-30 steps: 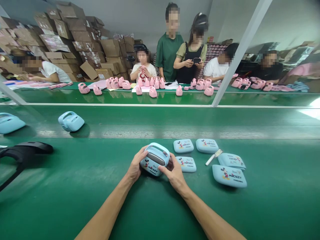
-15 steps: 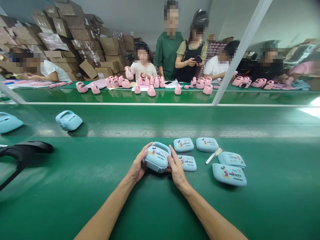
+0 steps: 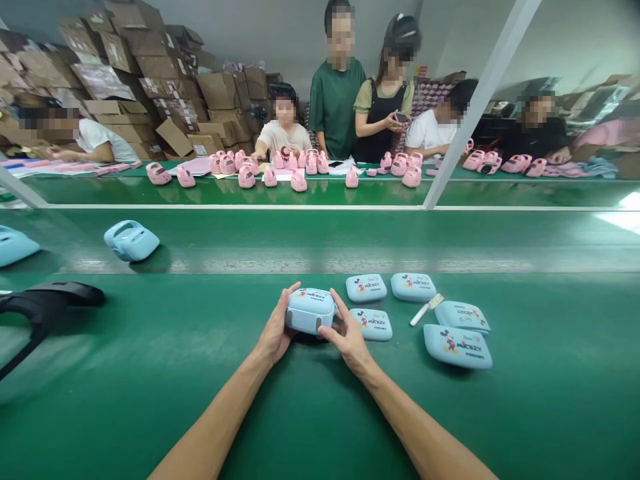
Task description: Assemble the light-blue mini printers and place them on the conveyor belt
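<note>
Between my two hands is a light-blue plastic case (image 3: 311, 311) with a Mickey print on its lid, tilted so its front side faces me. My left hand (image 3: 275, 328) is closed round its left end. My right hand (image 3: 349, 339) grips the right end, the thumb at the lower front corner. Just right of the case lies a flat blue lid (image 3: 373, 325) with the same print. Farther right are more printed lids (image 3: 458, 347), two of them overlapping. A small white-handled brush (image 3: 427, 310) rests among them.
Two blue handled cases (image 3: 132, 241) stand on the belt at the far left. A black curved object (image 3: 53, 300) lies at the left edge. Across the belt, several people sit or stand behind a green bench (image 3: 225, 193) with pink cases. A white post (image 3: 480, 107) rises at right.
My hands have tipped the case so its front side shows more and its handle no longer shows. My right thumb has moved down to the front corner. Across, a person has lowered a pink case.
</note>
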Tool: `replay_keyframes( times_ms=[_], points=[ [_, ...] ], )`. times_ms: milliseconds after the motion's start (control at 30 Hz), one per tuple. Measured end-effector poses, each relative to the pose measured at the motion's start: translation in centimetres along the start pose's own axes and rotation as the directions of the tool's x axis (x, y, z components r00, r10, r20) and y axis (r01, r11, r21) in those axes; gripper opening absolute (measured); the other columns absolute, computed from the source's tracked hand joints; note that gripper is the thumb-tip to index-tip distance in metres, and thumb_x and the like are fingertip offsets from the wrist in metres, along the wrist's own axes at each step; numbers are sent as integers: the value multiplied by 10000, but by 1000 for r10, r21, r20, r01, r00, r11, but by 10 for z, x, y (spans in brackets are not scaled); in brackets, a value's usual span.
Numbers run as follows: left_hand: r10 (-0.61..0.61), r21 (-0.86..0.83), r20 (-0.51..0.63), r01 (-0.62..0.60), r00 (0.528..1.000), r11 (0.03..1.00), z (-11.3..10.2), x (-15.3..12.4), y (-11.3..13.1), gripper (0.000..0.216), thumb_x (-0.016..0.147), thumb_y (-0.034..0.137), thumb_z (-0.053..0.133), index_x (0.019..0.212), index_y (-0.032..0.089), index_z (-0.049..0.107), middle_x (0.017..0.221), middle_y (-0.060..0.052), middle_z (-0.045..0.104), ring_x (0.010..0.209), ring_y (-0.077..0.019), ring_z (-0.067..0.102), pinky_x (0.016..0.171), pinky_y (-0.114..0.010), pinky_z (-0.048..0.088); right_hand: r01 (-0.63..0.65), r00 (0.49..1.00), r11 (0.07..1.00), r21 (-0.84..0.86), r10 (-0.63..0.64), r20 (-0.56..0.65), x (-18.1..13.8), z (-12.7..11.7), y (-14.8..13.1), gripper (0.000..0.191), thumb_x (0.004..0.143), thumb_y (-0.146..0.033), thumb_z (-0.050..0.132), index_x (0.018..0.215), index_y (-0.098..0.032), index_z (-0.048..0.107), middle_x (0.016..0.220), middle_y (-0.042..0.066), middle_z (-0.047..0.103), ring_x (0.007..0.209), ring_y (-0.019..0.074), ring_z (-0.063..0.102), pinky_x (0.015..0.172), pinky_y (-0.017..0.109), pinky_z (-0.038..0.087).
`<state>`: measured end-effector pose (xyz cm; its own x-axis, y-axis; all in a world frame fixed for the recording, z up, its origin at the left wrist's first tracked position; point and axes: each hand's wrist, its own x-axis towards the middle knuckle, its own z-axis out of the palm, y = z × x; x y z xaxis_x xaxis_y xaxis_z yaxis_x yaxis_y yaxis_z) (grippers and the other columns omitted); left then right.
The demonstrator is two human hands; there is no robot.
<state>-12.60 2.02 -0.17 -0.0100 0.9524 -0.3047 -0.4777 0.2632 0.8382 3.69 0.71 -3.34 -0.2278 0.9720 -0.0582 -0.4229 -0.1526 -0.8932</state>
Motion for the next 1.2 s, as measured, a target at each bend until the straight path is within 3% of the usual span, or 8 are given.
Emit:
replay_keyframes(
  times_ms=[133,367,567,700,900,1033,1100,1200],
  points=[
    [-19,-36,61,21,998,999,-2,-2,-1,765,866,686,615,1505,285,490,1341,-112,671,1123,-304,659,866,-389,556,-11,999,1000,3,11,-36,0,-1,0,1013,683,-395,856,1567,-292,374,1420,98,601,973,239,701,759,349,624],
    [-8,-83,159,22,987,996,-7,-4,-4,812,834,509,742,1551,311,419,1399,-97,639,1198,-327,627,1013,-478,507,-1,999,1000,17,2,-51,0,-2,-3,984,725,-456,817,1573,-259,358,1350,112,635,991,258,691,726,362,636],
    [-51,-115,38,56,998,992,-6,-1,-3,628,906,532,660,1465,277,529,1359,-101,670,1138,-274,674,894,-372,570,60,995,997,-41,-63,-79,1,3,4,1088,661,-404,873,1584,-292,308,1439,121,568,881,214,716,711,332,625],
    [-88,-185,-91,70,992,980,-1,0,5,407,957,424,614,1267,166,671,1117,-110,766,905,-215,732,756,-296,589,88,996,983,-162,-92,-18,-3,3,6,1160,632,-346,903,1592,-318,253,1455,113,562,869,205,723,709,316,609],
    [-118,-232,-166,77,979,970,6,-1,9,181,920,250,627,959,102,724,804,-87,763,648,-185,705,598,-277,572,201,979,927,-316,-200,38,-7,2,11,1245,586,-304,933,1604,-283,216,1240,105,692,818,227,718,672,338,606],
    [-102,-268,-222,40,970,963,7,-1,8,142,894,250,649,893,115,693,770,-60,742,606,-157,680,530,-247,538,240,967,911,-334,-253,6,-6,1,13,1113,653,-327,890,1581,-256,279,1183,112,705,830,225,721,681,330,623],
    [-38,-272,-243,-31,969,962,5,-1,8,116,855,247,689,901,143,667,774,-26,729,606,-139,668,510,-226,519,252,962,905,-342,-272,-10,-5,2,11,954,692,-336,855,1522,-260,392,1247,120,680,875,224,723,703,329,636],
    [94,-211,-252,-150,963,966,2,0,8,249,771,290,779,924,189,610,776,25,701,618,-127,654,503,-209,504,249,961,903,-349,-274,-23,-4,2,7,731,712,-325,824,1388,-280,549,1389,109,604,985,239,711,711,330,650]
  ],
)
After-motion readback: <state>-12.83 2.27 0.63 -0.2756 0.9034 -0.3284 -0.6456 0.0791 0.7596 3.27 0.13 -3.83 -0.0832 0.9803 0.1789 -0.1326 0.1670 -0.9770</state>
